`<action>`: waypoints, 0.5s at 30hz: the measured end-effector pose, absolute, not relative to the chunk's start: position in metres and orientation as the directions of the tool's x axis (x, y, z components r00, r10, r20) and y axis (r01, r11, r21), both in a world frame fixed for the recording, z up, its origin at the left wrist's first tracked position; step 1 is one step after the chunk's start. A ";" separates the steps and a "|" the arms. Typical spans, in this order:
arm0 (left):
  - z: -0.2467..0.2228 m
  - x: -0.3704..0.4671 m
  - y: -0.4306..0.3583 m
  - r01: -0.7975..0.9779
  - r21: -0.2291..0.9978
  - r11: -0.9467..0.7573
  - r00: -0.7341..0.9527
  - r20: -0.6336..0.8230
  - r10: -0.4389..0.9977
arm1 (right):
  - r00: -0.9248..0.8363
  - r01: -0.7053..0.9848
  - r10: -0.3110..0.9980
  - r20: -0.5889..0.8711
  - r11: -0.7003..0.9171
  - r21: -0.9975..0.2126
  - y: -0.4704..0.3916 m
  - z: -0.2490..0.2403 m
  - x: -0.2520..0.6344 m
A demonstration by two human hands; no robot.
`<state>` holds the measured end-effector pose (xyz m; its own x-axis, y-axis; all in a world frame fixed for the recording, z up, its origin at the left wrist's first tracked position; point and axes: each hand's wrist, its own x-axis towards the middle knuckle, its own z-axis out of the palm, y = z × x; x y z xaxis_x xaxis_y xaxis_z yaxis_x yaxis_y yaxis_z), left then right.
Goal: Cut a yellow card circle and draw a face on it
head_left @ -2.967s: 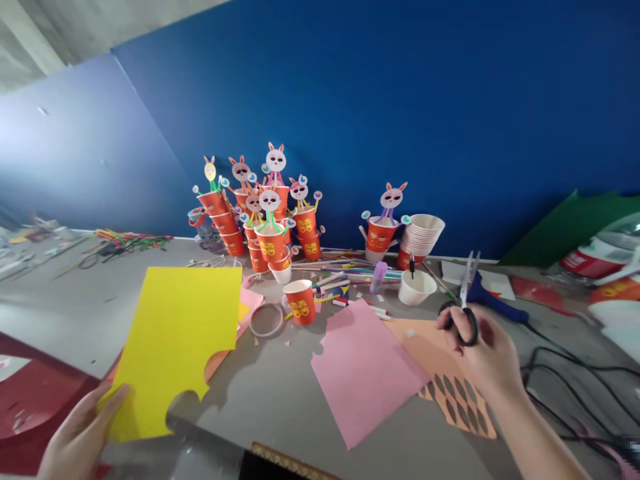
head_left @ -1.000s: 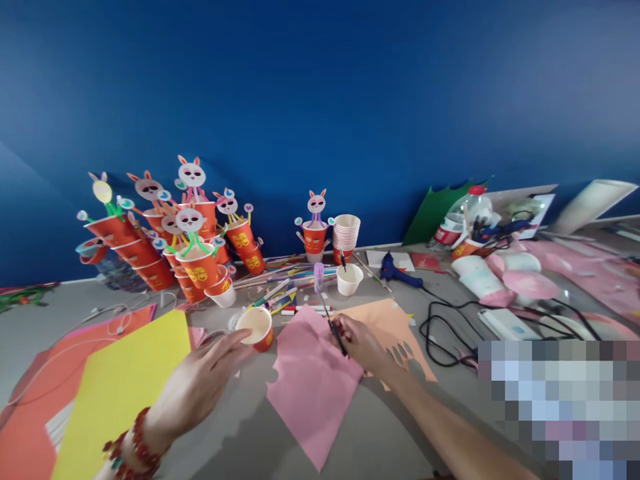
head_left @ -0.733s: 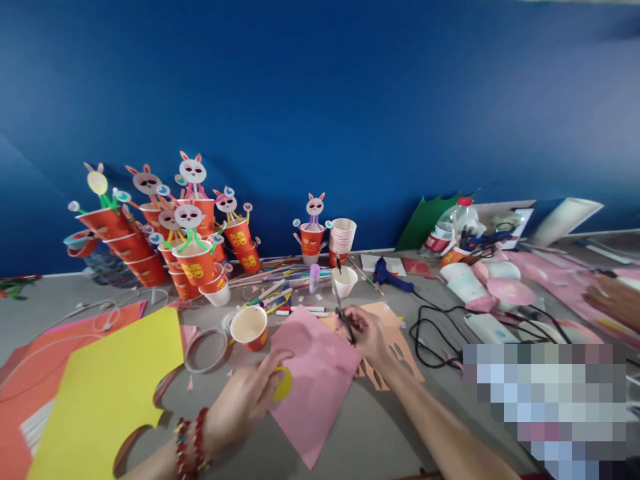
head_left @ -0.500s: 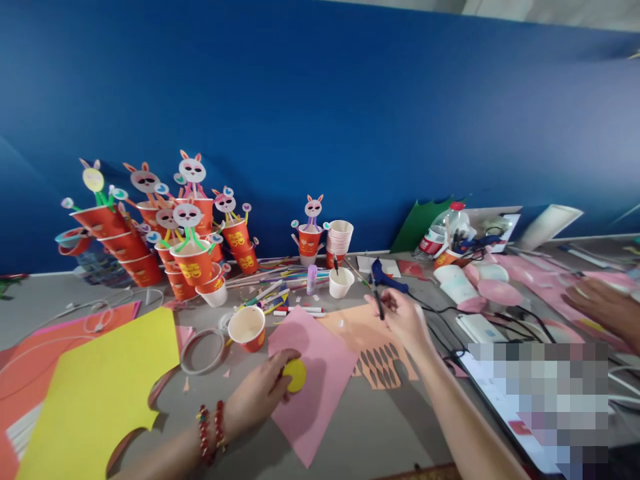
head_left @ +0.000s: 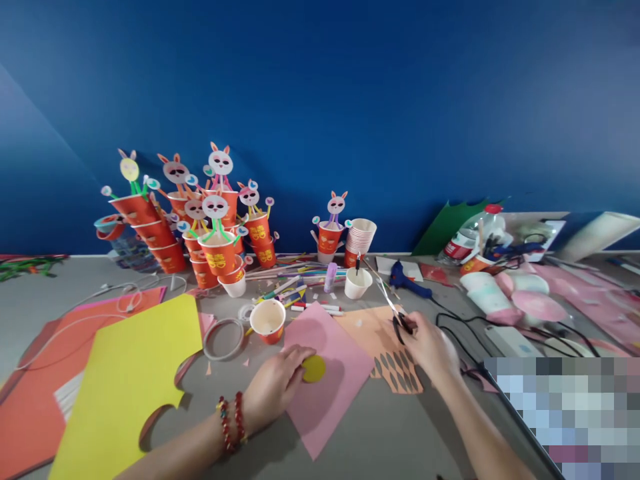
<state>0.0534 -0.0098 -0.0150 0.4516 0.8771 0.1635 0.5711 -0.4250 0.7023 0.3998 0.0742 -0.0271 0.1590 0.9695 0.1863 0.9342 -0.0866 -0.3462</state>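
A yellow paper disc [head_left: 315, 368] is pinched in the fingers of my left hand [head_left: 279, 380], over a pink sheet of paper [head_left: 327, 407] on the table. My right hand [head_left: 431, 343] grips the black handles of a pair of scissors [head_left: 388, 293], whose blades point away toward the cups. Beneath the scissors lies an orange sheet [head_left: 367, 323] with rows of leaf-shaped holes. To the left is a large yellow sheet [head_left: 135, 367] with round pieces cut from its edge.
Red paper cups [head_left: 219, 257] topped with rabbit faces stand stacked at the back left. A red cup [head_left: 269, 321], a white cup [head_left: 358, 283], markers and a blue glue gun [head_left: 407, 280] lie ahead. Cables [head_left: 463, 337] and a tablet [head_left: 520, 407] are on the right.
The view has swung left, so things sit farther right. The scissors now show their blades clearly. The left hand keeps the yellow disc. A co-worker's hand has gone out of view at right.
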 end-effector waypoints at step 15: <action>-0.018 0.056 -0.009 0.746 0.433 -0.506 0.481 0.176 0.859 | 0.174 0.883 0.966 0.192 -0.066 -0.465 0.079 -0.033 0.407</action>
